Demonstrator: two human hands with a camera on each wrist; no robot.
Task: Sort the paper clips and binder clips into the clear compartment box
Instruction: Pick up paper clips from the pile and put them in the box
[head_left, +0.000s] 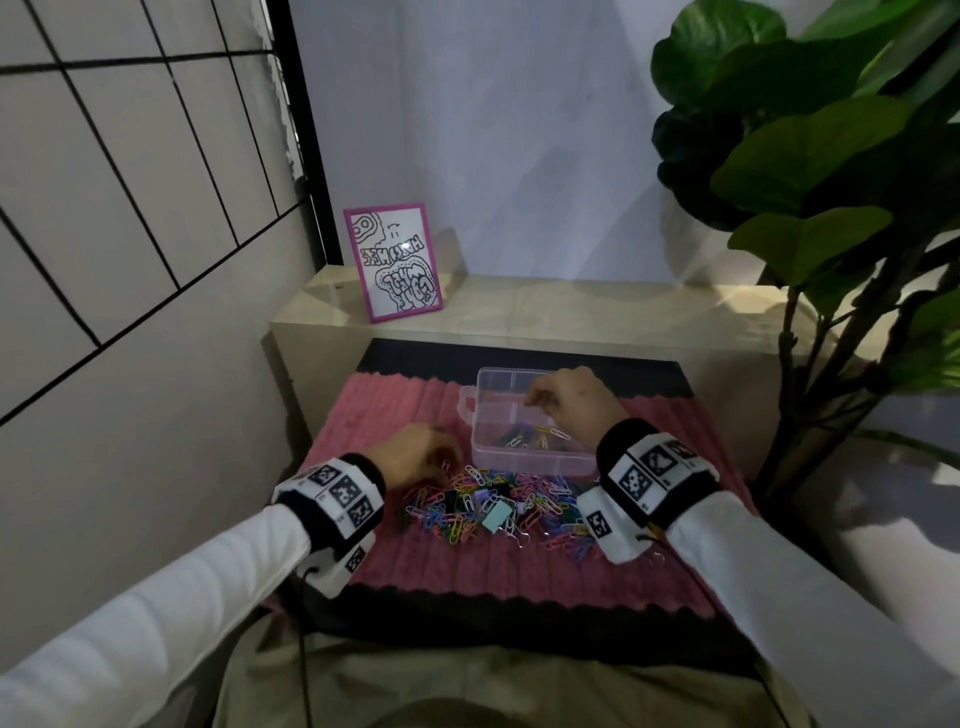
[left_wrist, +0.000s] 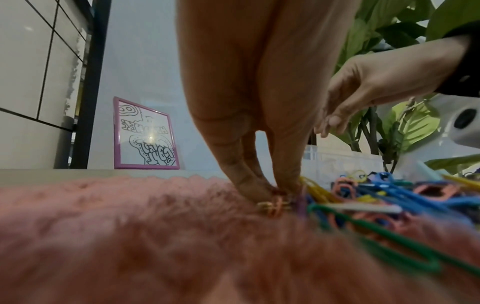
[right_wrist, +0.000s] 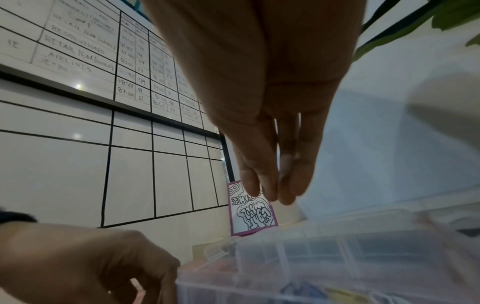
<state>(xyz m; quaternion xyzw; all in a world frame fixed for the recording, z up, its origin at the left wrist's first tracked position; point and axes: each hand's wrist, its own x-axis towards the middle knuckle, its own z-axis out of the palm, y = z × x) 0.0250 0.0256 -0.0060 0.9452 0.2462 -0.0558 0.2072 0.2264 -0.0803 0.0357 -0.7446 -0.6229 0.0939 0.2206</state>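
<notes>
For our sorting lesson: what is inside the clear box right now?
A few coloured paper clips lie in the near compartment of the clear box. The right hand hovers above, hiding part of the far compartments.

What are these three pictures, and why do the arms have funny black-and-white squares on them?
A person is sorting clips, wearing three cameras. The big picture comes from a camera on their head; the other two come from cameras on the wrists. The squares sit on the wristbands.

On the pink mat lies a pile of colourful clips, beside a clear box with some clips inside.

The left hand pinches a clip from the pile's edge with its fingers. The right hand hangs over the box, and seems to hold nothing.
</notes>
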